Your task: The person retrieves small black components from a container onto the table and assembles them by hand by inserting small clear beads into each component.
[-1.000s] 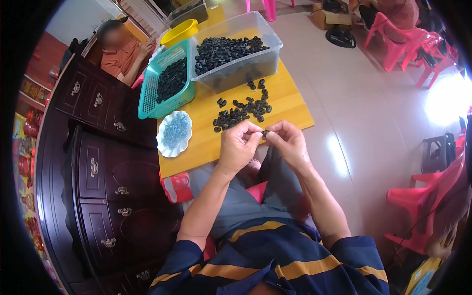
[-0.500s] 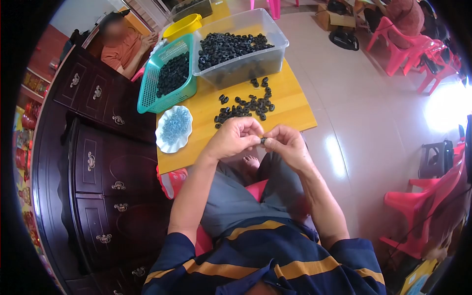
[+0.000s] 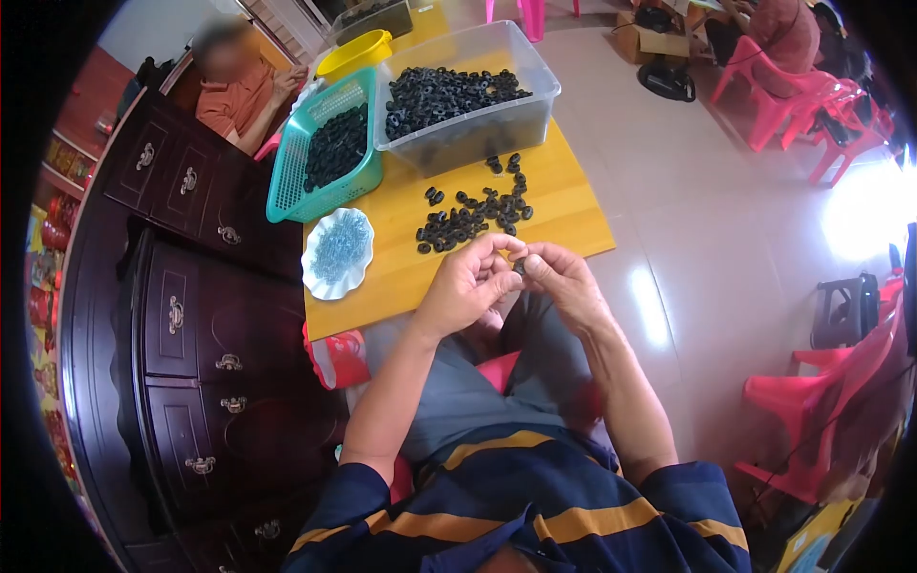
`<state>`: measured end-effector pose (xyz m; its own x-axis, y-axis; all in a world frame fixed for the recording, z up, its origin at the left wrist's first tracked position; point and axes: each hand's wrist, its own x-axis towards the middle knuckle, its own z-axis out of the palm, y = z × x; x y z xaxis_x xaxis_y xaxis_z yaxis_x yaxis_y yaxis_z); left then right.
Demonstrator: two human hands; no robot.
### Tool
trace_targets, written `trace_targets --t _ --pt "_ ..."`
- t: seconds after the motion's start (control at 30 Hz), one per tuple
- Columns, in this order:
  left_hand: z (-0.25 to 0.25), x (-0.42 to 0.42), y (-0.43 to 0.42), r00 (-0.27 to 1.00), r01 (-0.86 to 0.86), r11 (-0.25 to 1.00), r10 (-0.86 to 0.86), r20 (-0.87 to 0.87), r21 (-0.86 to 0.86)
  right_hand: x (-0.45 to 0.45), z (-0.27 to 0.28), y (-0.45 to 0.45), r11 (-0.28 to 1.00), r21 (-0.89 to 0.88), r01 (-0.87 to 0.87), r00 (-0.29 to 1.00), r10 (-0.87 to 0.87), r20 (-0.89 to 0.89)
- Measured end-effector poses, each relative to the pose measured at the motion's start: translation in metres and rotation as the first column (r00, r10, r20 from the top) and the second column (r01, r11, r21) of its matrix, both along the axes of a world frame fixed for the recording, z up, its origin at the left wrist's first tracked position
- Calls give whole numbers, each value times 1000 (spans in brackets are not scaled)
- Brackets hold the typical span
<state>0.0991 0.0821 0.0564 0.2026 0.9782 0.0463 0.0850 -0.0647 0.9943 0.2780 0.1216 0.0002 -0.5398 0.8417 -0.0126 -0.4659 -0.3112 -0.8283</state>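
A small dark part [image 3: 519, 266], like the black ring-shaped pieces on the table, is pinched between my hands above my lap. My right hand [image 3: 567, 288] grips it between thumb and fingers. From the other side, my left hand [image 3: 466, 288] has its thumb and fingertips closed at the same piece; the fingers partly cover it. Just beyond my hands, several loose black ring-shaped pieces [image 3: 458, 224] lie scattered on the yellow wooden table [image 3: 564, 205]. Thin clear-blue pieces fill a white scalloped dish [image 3: 312, 277] on the left.
A clear plastic bin [image 3: 458, 143] and a teal basket [image 3: 287, 196], both holding black pieces, stand farther back beside a yellow tub [image 3: 355, 55]. Dark wooden drawers [image 3: 229, 315] border my left. Another person [image 3: 239, 100] sits beyond the basket. Pink chairs [image 3: 812, 392] stand at right.
Both hands have come slightly down toward my lap, still pinching the small piece. My left fingers have shifted around it. The table's contents look the same.
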Motion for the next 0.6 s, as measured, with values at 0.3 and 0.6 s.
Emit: trace_targets --t 0.3,0.6 --pt "31 12 -20 976 -61 994 78 -203 88 8 6 1 991 114 -63 993 74 -92" --pt "27 8 -17 932 24 973 60 -358 228 8 6 -1 974 198 -105 993 113 -29"
